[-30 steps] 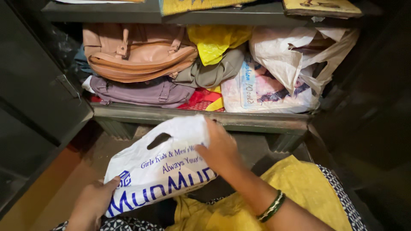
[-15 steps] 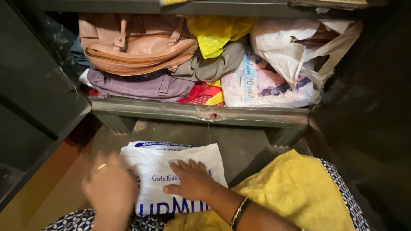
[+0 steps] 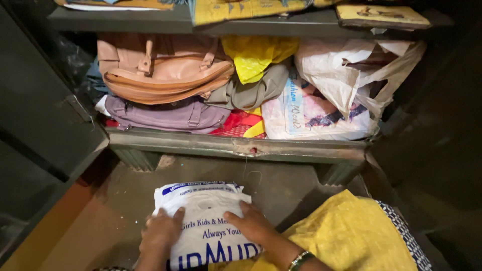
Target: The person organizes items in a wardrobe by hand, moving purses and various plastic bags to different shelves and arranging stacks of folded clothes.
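A white plastic bag (image 3: 203, 203) with blue print lies flat on the floor in front of a metal cupboard. My left hand (image 3: 161, 232) rests palm down on the bag's left side, fingers spread. My right hand (image 3: 251, 223) presses flat on its right side, and a bangle (image 3: 299, 260) sits on that wrist. Neither hand grips anything.
The cupboard's bottom shelf (image 3: 236, 146) holds a tan handbag (image 3: 160, 70), a purple bag (image 3: 165, 114), a grey bag (image 3: 251, 91), yellow cloth (image 3: 258, 54) and white plastic bags (image 3: 341, 85). The open metal door (image 3: 40, 115) stands at left. Yellow fabric (image 3: 351, 236) covers my knee at right.
The bag went from held up in both hands to lying flat on the floor. Both hands now press on top of it, and the view shifted down slightly.
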